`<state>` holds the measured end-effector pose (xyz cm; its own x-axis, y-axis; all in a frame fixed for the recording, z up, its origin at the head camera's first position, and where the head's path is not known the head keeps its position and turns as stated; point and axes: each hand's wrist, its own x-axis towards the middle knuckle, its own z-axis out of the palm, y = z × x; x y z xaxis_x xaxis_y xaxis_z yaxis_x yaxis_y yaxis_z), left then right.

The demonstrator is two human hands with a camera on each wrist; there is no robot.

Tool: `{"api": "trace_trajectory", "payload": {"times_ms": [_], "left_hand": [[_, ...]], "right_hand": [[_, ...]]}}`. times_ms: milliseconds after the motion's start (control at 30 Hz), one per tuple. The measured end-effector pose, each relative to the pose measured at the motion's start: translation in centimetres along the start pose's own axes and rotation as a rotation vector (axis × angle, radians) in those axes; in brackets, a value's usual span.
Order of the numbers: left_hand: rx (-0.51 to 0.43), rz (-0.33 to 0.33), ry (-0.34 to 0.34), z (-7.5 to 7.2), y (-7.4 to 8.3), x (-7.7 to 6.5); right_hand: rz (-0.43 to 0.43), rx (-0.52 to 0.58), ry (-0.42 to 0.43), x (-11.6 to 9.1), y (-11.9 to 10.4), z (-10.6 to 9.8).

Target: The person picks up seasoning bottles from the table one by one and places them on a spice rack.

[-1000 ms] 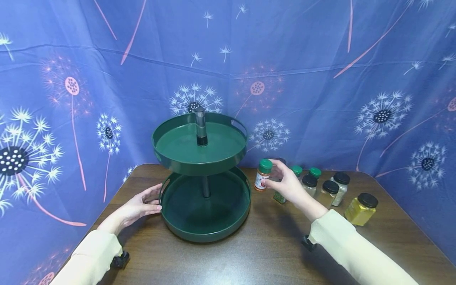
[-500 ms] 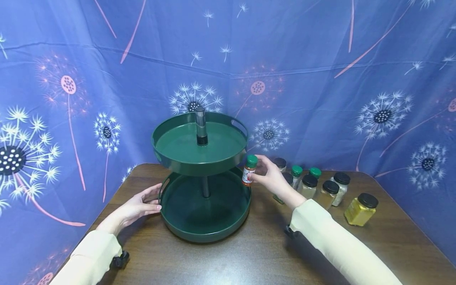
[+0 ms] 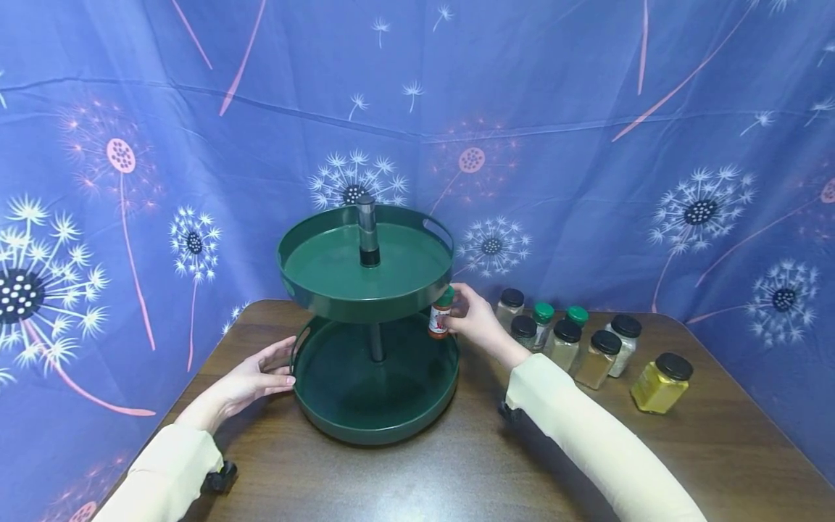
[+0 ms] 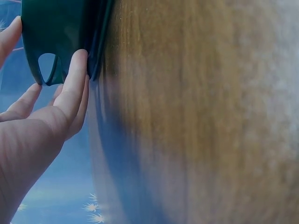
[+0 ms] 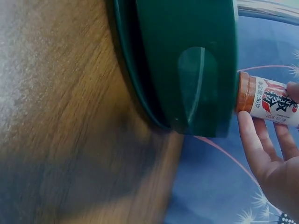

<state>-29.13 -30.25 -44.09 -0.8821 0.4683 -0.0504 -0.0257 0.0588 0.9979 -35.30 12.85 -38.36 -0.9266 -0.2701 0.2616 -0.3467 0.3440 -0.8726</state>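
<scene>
A small spice bottle with a green cap, orange-red contents and a white label is gripped by my right hand. It hangs upright at the right side of the two-tier green tray stand, between the upper tray and the lower tray. In the right wrist view the spice bottle has its orange base close to the rim of the lower tray. My left hand touches the left side of the lower tray with relaxed fingers, beside its cut-out handle.
Several spice jars stand at the right on the wooden table. Among them are a yellow jar, a brown jar and a green-capped bottle. A blue dandelion-print cloth hangs behind.
My right hand has carried the spice bottle leftward from near the jars to the gap between the two trays. My left hand has stayed at the lower tray.
</scene>
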Motion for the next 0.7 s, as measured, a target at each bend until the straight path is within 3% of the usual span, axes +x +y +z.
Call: {"api": "trace_trajectory", "payload": {"times_ms": [333, 700], "left_hand": [[0.01, -0.01, -0.005, 0.2, 0.1, -0.3], [0.011, -0.013, -0.02, 0.3, 0.5, -0.2]], "right_hand": [[-0.063, -0.215, 0.01, 1.1, 1.4, 1.7], [-0.18, -0.311, 0.017, 2.0, 1.0, 2.8]]}}
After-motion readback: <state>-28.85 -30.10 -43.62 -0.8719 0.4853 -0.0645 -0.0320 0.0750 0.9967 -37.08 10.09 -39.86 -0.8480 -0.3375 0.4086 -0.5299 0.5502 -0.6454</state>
